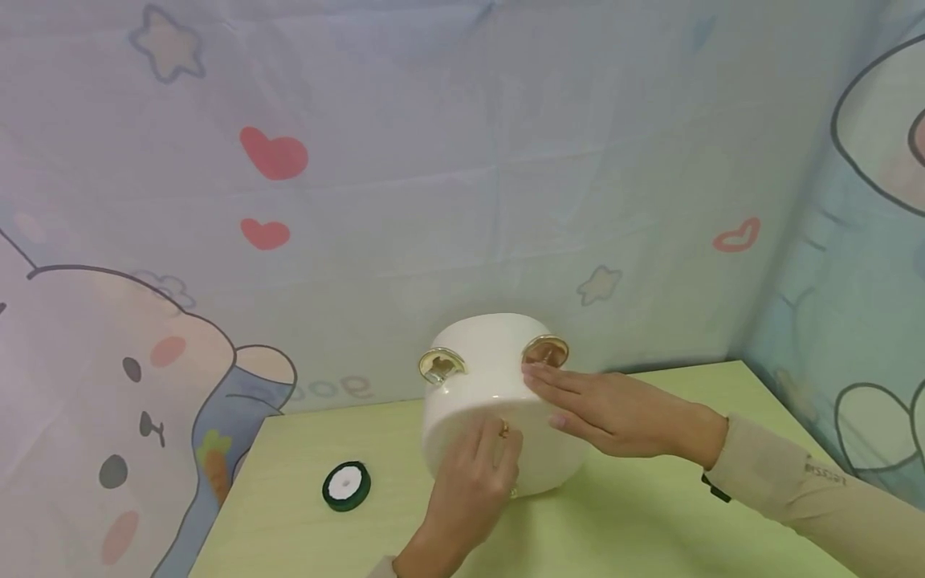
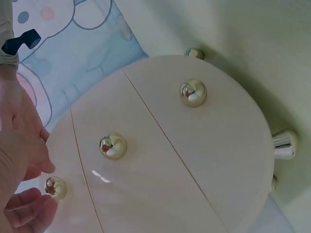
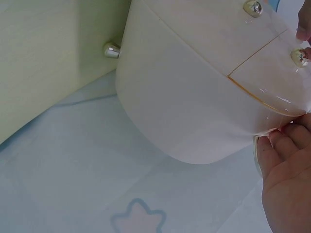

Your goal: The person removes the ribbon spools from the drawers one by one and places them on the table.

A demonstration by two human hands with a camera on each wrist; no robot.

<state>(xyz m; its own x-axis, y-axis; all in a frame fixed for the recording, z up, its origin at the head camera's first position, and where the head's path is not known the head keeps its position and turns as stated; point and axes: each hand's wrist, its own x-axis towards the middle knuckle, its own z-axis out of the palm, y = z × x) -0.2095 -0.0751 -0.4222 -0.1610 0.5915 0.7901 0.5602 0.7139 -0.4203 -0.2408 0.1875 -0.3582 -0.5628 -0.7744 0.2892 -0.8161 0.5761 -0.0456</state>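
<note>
- White drawer box [image 1: 499,341]: smooth, glossy, plastic-looking shell that catches bright highlights.
- Round knobs [image 2: 193,92]: polished, mirror-like gold metallic finish.
- Ear-shaped fittings [image 1: 442,366]: shiny gold, metallic-looking.
- Green roll [image 1: 346,486]: ribbon-like band around a matt white disc.
- Tabletop [image 1: 289,449]: smooth, pale green, low sheen.
- Backdrop [image 1: 433,177]: printed cloth, faintly creased.
- Sleeve [image 1: 780,474]: matt beige fabric.

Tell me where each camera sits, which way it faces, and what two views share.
Head: on the head, facing forward and down at the white box; left hand, right hand and parts of both sleeves show.
Left wrist: facing the box's front and gold knobs; both hands show at the left edge.
Right wrist: facing the box's curved side and the backdrop; right hand shows, left partly.
Both wrist views share the gold knobs.
</note>
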